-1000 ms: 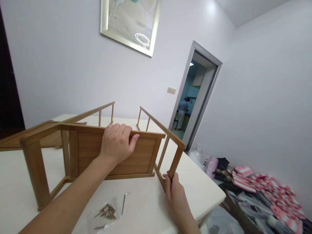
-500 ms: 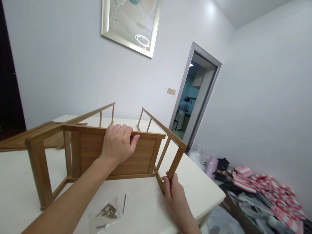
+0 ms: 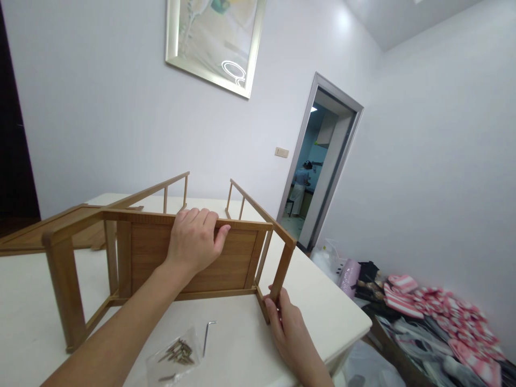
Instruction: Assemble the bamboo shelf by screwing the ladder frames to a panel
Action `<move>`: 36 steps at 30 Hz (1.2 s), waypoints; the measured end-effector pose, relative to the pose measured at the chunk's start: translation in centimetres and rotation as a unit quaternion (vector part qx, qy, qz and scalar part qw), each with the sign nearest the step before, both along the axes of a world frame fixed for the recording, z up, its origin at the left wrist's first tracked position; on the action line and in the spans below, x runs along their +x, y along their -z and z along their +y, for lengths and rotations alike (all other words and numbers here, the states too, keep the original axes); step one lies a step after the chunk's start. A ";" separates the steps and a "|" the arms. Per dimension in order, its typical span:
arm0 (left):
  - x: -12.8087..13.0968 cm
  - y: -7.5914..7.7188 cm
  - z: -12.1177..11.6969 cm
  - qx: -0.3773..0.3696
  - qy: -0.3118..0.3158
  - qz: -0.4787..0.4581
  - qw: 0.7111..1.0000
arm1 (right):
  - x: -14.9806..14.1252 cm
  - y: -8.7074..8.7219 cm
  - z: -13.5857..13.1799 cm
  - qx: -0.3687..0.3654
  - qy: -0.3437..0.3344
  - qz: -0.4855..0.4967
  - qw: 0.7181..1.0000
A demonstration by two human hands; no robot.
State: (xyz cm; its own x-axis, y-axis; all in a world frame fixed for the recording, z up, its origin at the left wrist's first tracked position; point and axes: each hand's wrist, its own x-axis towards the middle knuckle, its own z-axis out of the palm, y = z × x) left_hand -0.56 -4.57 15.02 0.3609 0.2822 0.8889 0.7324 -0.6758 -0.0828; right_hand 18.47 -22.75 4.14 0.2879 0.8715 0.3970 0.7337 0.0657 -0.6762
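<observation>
My left hand (image 3: 196, 236) grips the top edge of a brown wooden panel (image 3: 236, 260) that stands on edge, thumb on the near face and fingers over the top. My right hand (image 3: 287, 325) is closed around the lower near end of the right ladder-like side frame (image 3: 282, 269), which meets the panel's right end. A matching left side frame (image 3: 66, 285) stands at the panel's left end. In front of the panel lie a clear plastic bag of screws (image 3: 179, 352) and a hex key (image 3: 207, 336).
All of this rests on a white table (image 3: 318, 306). More flat wooden panels (image 3: 48, 231) lie at the far left. Beyond the table's right edge are piled clothes (image 3: 443, 317) and a pink roll (image 3: 350, 278). A person (image 3: 300, 183) stands past the doorway.
My right hand has swung the near end of the right side frame leftward, bringing it closer to the panel's end. My left hand keeps its hold on the panel.
</observation>
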 end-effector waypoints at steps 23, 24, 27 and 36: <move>-0.1 0.0 -0.1 0.003 0.004 0.000 1.000 | -0.9 -0.4 0.0 0.029 0.033 -0.007 0.999; -0.1 0.0 -0.1 0.002 0.005 -0.001 1.000 | -0.9 -0.4 0.0 0.031 0.033 -0.006 0.999; -0.1 0.0 0.0 0.001 0.005 -0.001 1.000 | -0.6 -0.2 -0.1 0.034 0.031 -0.005 0.999; 0.0 0.0 0.0 -0.001 0.003 -0.001 1.000 | 0.1 0.2 -0.3 0.013 -0.020 -0.001 1.000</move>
